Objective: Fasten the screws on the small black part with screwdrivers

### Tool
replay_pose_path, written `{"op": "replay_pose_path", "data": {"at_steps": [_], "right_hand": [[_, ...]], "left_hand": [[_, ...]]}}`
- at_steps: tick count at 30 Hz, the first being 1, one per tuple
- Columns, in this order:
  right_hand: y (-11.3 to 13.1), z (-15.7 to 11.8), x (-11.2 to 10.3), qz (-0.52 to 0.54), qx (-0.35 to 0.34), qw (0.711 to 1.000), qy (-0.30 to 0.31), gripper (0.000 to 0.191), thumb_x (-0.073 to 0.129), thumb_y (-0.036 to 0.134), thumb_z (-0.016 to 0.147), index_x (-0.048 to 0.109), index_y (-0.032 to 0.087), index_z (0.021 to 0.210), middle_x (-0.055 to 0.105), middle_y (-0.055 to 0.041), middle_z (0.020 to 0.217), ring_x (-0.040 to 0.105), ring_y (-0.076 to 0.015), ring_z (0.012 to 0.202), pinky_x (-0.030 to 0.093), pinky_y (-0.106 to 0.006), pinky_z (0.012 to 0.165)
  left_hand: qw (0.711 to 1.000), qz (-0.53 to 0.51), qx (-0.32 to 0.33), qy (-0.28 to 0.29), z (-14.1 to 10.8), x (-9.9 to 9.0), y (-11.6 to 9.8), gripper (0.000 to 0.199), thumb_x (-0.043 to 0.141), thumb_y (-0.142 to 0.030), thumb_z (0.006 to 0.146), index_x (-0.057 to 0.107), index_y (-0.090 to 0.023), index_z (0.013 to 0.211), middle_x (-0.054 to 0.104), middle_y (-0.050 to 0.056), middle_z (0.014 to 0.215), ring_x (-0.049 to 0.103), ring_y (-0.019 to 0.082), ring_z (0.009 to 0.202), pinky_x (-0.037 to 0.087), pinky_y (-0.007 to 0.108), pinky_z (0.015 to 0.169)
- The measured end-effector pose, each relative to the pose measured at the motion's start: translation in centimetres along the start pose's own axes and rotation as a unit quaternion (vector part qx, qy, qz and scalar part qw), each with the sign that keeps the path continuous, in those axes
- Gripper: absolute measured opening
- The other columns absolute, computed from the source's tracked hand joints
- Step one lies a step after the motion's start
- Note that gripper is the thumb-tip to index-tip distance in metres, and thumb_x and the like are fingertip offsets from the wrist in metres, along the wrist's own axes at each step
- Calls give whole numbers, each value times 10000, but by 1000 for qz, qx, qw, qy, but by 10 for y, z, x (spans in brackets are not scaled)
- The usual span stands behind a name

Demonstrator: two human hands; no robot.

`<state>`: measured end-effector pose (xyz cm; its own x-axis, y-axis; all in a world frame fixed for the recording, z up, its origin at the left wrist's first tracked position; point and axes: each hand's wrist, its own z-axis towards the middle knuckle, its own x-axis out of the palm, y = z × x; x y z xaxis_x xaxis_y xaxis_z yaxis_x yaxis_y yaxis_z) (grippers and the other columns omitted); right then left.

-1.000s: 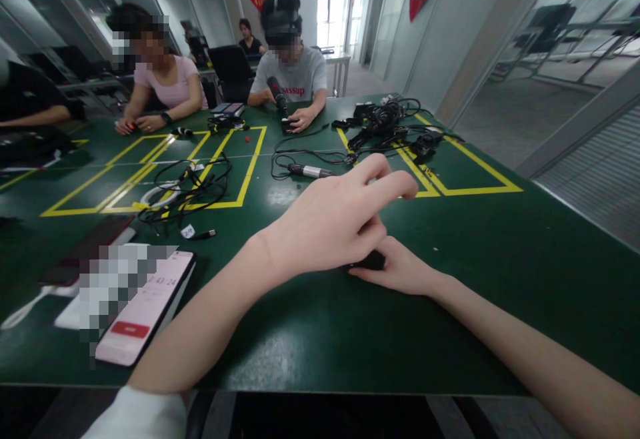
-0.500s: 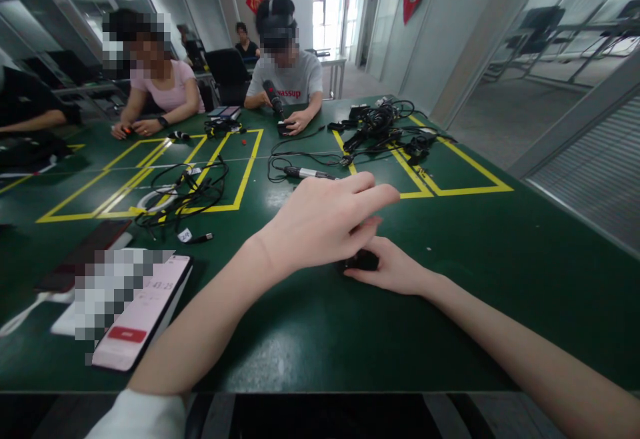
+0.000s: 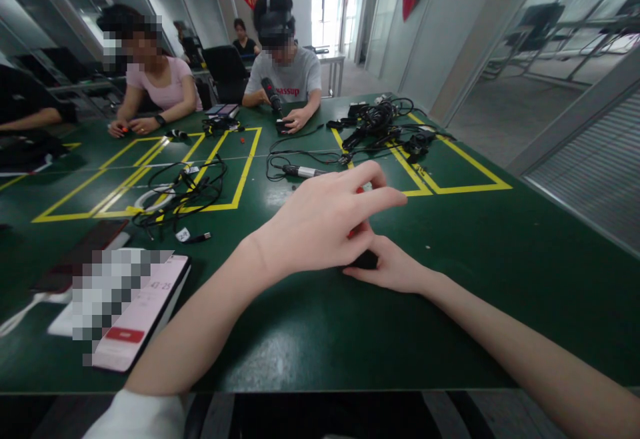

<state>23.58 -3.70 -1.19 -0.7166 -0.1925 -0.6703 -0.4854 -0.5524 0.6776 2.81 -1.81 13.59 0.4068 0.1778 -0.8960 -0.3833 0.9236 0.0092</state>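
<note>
My right hand [image 3: 395, 265] is wrapped round a small black object [image 3: 366, 261] low over the green table. Above it my left hand [image 3: 335, 215] has its fingers bent round a red item [image 3: 356, 229], of which only small patches show between the fingers. The fingertips of my left hand come close to the top of the black object, and the back of that hand hides most of the contact. Just beyond my left hand lies a black and silver tool [image 3: 301, 171] with a cable.
Tangled black cables [image 3: 377, 122] lie at the back right, and looped cables [image 3: 200, 185] lie left on yellow tape outlines. A lit phone [image 3: 145, 312] rests at the near left. Across the green table [image 3: 475, 259], a person [image 3: 285, 72] holds a dark tool.
My left hand has shifted slightly, its index finger lifted and stretched a little to the right, and red patches now show between its fingers. My right hand has hardly moved.
</note>
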Motion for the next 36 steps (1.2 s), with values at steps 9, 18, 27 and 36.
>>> {"op": "replay_pose_path", "data": {"at_steps": [9, 18, 27, 36], "right_hand": [[2, 0, -3, 3, 3, 1000, 5, 216, 785, 323, 856, 710, 214, 1025, 767, -67, 971, 721, -262, 889, 588, -383, 787], [3, 1, -4, 5, 13, 1000, 11, 216, 775, 333, 866, 715, 216, 1037, 766, -68, 973, 725, -266, 882, 591, -387, 785], [4, 0, -5, 12, 25, 1000, 7, 205, 767, 335, 865, 715, 212, 1021, 765, -71, 982, 723, -266, 879, 604, -391, 782], [1, 0, -4, 7, 25, 1000, 7, 214, 783, 351, 862, 719, 211, 1011, 761, -68, 963, 723, -272, 887, 604, -392, 782]], "left_hand": [[1000, 13, 14, -1, 1, 0, 0, 386, 476, -129, 940, 676, -195, 1264, 657, 80, 1145, 651, 174, 904, 506, 296, 769], [999, 40, 17, 3, 1, 1, -2, 337, 491, -147, 948, 685, -185, 1221, 629, 104, 1204, 632, 175, 882, 477, 290, 717], [1000, 26, 15, 8, 1, 0, -5, 339, 493, -165, 956, 671, -188, 1244, 628, 96, 1193, 630, 168, 866, 459, 281, 686], [1000, 17, 17, 8, 1, -1, -3, 364, 483, -147, 953, 645, -192, 1275, 632, 93, 1196, 636, 174, 905, 490, 285, 740]]}}
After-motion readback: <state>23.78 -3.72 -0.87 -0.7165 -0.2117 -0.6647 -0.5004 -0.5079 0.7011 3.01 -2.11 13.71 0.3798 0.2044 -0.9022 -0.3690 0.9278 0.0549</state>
